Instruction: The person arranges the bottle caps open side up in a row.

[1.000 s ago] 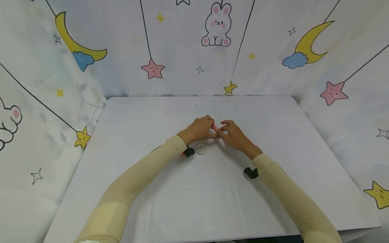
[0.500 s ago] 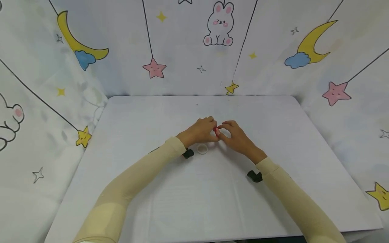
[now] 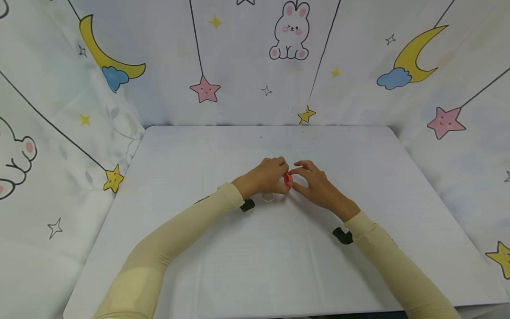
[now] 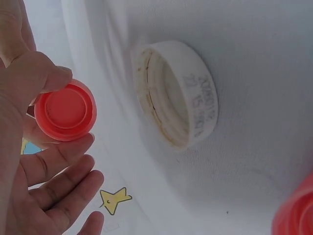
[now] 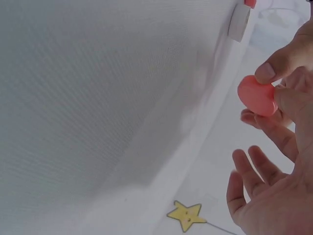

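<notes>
Where the white cap (image 4: 173,93) lies on the white table (image 3: 199,155), its side wall carries faint embossed digits, too blurred to read for certain. Just left of this cap, a second red object (image 4: 296,215) shows only as a blurred edge in the left wrist view. Just above the white cap, the left hand (image 3: 263,177) pinches the red cap (image 3: 287,180) between thumb and curled fingers (its hollow underside with a raised inner ring faces the left wrist camera). The red cap is small, round and smooth-topped, held clear of the table. To the right of the white cap, the right hand (image 3: 316,186) meets the red cap with thumb and forefinger, its other fingers spread loosely. Behind the table hangs a backdrop (image 3: 358,88) printed with stars, moons and a rabbit.
</notes>
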Demonstrator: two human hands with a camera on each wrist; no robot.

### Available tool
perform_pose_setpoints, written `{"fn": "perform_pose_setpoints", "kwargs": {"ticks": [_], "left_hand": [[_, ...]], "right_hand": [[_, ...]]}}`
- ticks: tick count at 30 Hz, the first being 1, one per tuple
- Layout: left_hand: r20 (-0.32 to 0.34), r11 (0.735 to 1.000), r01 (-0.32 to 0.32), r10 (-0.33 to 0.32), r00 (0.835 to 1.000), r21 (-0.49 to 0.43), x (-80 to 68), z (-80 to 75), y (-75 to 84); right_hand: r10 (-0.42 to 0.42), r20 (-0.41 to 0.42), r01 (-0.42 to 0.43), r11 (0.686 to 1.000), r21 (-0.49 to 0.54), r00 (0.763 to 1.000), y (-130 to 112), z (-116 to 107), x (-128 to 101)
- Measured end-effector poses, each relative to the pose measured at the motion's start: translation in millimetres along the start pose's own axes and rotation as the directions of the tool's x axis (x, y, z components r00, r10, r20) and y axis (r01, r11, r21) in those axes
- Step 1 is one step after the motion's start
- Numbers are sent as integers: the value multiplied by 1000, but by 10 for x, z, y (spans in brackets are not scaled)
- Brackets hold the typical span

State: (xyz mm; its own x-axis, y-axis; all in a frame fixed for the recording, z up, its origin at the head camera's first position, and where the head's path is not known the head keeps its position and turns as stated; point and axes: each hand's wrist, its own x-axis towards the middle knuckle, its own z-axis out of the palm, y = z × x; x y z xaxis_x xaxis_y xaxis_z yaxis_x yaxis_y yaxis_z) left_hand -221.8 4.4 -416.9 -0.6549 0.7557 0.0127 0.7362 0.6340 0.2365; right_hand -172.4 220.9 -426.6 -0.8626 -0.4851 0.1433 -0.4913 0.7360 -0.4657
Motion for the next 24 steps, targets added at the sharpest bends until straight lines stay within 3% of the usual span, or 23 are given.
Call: {"fn": "perform_pose_setpoints", "kwargs": {"ticks": [5, 14, 24], "left_hand": [[19, 1000, -1, 1, 1000, 5, 8, 22, 48], [71, 1000, -15, 14, 997, 16, 18, 120, 77], [83, 998, -34, 29, 996, 59, 5, 190, 120]], "right_hand": [[-41, -3, 41, 999, -23, 999, 34, -12, -62], [20, 97, -17, 999, -32, 995, 92, -19, -140], [-5, 97, 12, 997, -80, 995, 174, 63, -197]]}}
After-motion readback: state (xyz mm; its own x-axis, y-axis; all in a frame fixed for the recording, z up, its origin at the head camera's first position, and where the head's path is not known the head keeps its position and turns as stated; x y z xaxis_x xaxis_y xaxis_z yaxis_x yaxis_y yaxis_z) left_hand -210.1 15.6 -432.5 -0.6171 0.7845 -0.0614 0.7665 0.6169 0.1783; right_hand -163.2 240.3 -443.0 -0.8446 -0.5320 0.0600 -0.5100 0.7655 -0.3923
